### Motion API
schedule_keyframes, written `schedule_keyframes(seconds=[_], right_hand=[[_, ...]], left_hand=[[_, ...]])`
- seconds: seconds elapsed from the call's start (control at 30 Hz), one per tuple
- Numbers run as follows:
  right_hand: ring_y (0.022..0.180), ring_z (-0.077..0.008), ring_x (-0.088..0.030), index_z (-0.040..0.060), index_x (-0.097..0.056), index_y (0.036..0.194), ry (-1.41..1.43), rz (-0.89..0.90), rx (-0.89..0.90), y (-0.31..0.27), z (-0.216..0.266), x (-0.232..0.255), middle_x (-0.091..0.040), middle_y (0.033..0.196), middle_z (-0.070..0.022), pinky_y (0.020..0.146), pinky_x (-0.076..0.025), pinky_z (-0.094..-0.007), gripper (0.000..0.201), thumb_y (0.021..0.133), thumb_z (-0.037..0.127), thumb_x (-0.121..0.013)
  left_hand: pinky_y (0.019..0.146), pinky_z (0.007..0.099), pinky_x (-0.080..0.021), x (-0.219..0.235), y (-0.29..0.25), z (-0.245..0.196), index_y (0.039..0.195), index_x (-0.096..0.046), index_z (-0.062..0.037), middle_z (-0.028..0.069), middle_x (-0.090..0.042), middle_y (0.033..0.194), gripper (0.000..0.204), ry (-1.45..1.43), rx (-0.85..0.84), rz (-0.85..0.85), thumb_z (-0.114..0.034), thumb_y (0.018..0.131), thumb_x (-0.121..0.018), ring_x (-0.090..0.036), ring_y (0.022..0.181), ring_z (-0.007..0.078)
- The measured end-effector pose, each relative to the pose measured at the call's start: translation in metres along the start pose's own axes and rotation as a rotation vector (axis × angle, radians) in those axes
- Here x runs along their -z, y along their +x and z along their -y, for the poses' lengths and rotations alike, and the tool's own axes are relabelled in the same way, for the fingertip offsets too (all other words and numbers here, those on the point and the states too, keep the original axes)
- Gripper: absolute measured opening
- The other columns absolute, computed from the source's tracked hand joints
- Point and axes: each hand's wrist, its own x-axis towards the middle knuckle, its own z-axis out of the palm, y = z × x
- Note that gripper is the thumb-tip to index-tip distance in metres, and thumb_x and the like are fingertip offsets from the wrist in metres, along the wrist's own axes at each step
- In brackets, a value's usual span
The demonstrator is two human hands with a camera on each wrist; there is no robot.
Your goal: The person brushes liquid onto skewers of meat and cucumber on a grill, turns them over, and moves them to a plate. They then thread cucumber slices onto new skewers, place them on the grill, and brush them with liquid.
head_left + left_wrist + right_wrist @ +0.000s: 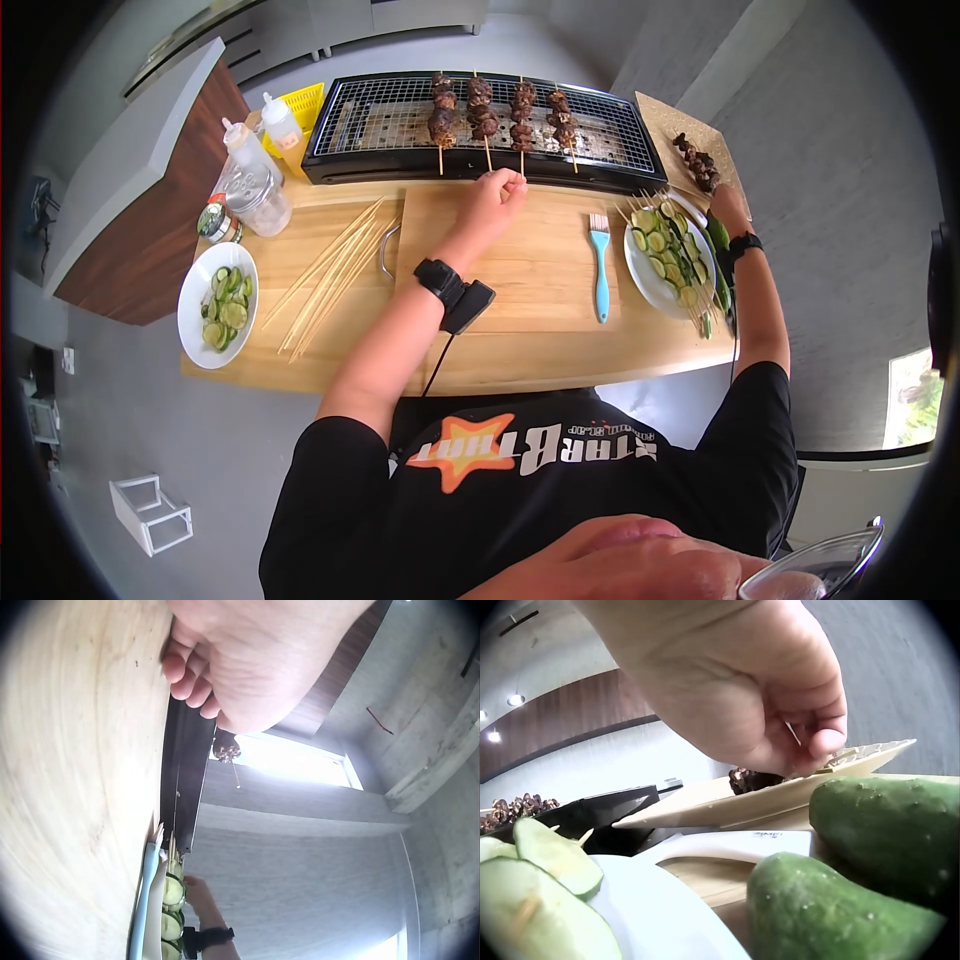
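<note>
Several meat skewers lie across the black grill (480, 165). At its front edge my left hand (490, 210) pinches the stick end of one meat skewer (522, 118); in the left wrist view the fingers of this hand (247, 667) are curled, their tips beside the grill's dark side (187, 772). On the right, my right hand (730, 212) is at the near end of a meat skewer (697, 162) lying on a light board (722, 150). The right wrist view has this hand (727, 690) with thumb and fingertips together over the board (697, 810), the stick mostly hidden.
Cucumber skewers lie on a white plate (650, 285), with whole cucumbers (885, 825) and a white handle (727, 844) beside it. A blue brush (601, 275) lies on the cutting board (450, 215). Leftward are bare sticks (330, 270), a cucumber bowl (190, 310) and bottles (283, 130).
</note>
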Motion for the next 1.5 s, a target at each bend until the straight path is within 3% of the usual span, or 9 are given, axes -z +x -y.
schedule_keyframes(seconds=[0.1, 0.37, 0.47, 0.57, 0.7, 0.87, 1.03, 1.27, 1.5], right_hand=[[0.088, -0.0431, -0.062, -0.0053, -0.067, 0.082, -0.009, 0.051, -0.009, 0.005, -0.006, -0.004, -0.064, 0.093, -0.0276, 0.074, -0.050, -0.0484, 0.018, 0.079, 0.009, -0.056], [0.080, -0.0420, -0.063, -0.0061, -0.066, 0.078, 0.093, 0.154, -0.068, 0.006, 0.000, 0.012, -0.064, 0.082, -0.0271, 0.070, -0.049, -0.0482, 0.020, 0.078, 0.012, -0.055], [0.077, -0.0433, -0.062, -0.0061, -0.064, 0.075, 0.066, -0.091, 0.053, -0.004, 0.005, -0.006, -0.063, 0.076, -0.0265, 0.067, -0.048, -0.0483, 0.020, 0.077, 0.011, -0.054], [0.071, -0.0413, -0.063, -0.0054, -0.063, 0.074, 0.105, -0.067, 0.113, 0.004, -0.007, -0.026, -0.064, 0.074, -0.0246, 0.062, -0.048, -0.0470, 0.020, 0.078, 0.012, -0.054], [0.060, -0.0276, -0.061, -0.0034, -0.062, 0.071, 0.283, 0.073, -0.013, 0.007, -0.009, -0.020, -0.062, 0.066, -0.0178, 0.054, -0.045, -0.0403, 0.022, 0.083, 0.013, -0.053], [0.053, -0.0100, -0.052, 0.0000, -0.061, 0.080, 0.814, 0.234, -0.152, -0.008, 0.026, 0.024, -0.058, 0.063, -0.0040, 0.047, -0.039, -0.0253, 0.021, 0.091, 0.014, -0.050], [0.054, -0.0093, -0.051, -0.0041, -0.051, 0.112, 1.388, 0.311, -0.033, -0.052, 0.116, 0.067, -0.061, 0.075, -0.0065, 0.049, -0.041, -0.0215, 0.022, 0.096, 0.011, -0.045], [0.063, -0.0067, -0.051, 0.0019, -0.052, 0.103, 1.461, 0.579, 0.015, -0.068, 0.196, 0.077, -0.059, 0.079, -0.0020, 0.054, -0.043, -0.0183, 0.015, 0.098, 0.016, -0.048], [0.062, -0.0087, -0.055, 0.0015, -0.052, 0.101, 1.579, 0.596, -0.006, -0.047, 0.210, 0.052, -0.061, 0.079, -0.0052, 0.055, -0.047, -0.0204, 0.014, 0.098, 0.015, -0.047]], left_hand=[[0.064, 0.0320, -0.048, 0.000, -0.001, -0.004, 0.094, -0.064, -0.0019, 0.0102, -0.065, 0.083, 0.021, -0.042, 0.004, -0.030, -0.021, 0.086, -0.063, -0.059, 0.069, 0.0193], [0.064, 0.0320, -0.047, 0.001, -0.002, -0.007, 0.092, -0.063, -0.0012, 0.0102, -0.064, 0.081, 0.020, -0.028, 0.010, -0.021, -0.020, 0.086, -0.063, -0.058, 0.069, 0.0197], [0.064, 0.0319, -0.047, 0.001, -0.002, -0.007, 0.092, -0.063, -0.0013, 0.0102, -0.064, 0.081, 0.019, -0.033, 0.002, -0.022, -0.020, 0.086, -0.062, -0.058, 0.070, 0.0195], [0.064, 0.0320, -0.048, 0.000, -0.001, -0.004, 0.092, -0.063, -0.0016, 0.0103, -0.064, 0.081, 0.020, -0.040, 0.001, -0.023, -0.021, 0.086, -0.062, -0.059, 0.070, 0.0194], [0.064, 0.0322, -0.048, 0.002, -0.002, -0.008, 0.092, -0.063, -0.0022, 0.0100, -0.064, 0.082, 0.020, -0.014, 0.018, -0.004, -0.022, 0.086, -0.062, -0.059, 0.071, 0.0195], [0.064, 0.0328, -0.048, 0.001, -0.001, -0.005, 0.092, -0.064, -0.0030, 0.0097, -0.065, 0.082, 0.020, -0.014, 0.027, 0.004, -0.022, 0.086, -0.062, -0.060, 0.071, 0.0202], [0.065, 0.0332, -0.049, 0.000, -0.001, -0.002, 0.092, -0.064, -0.0026, 0.0105, -0.065, 0.083, 0.019, 0.004, 0.018, 0.022, -0.021, 0.086, -0.061, -0.061, 0.072, 0.0208], [0.065, 0.0331, -0.048, 0.001, -0.003, -0.003, 0.093, -0.064, -0.0020, 0.0110, -0.065, 0.084, 0.019, -0.008, 0.014, 0.018, -0.020, 0.087, -0.061, -0.061, 0.073, 0.0214], [0.066, 0.0320, -0.049, 0.000, 0.000, 0.004, 0.092, -0.064, -0.0013, 0.0105, -0.064, 0.084, 0.019, 0.002, 0.015, 0.047, -0.020, 0.087, -0.061, -0.061, 0.073, 0.0201]])
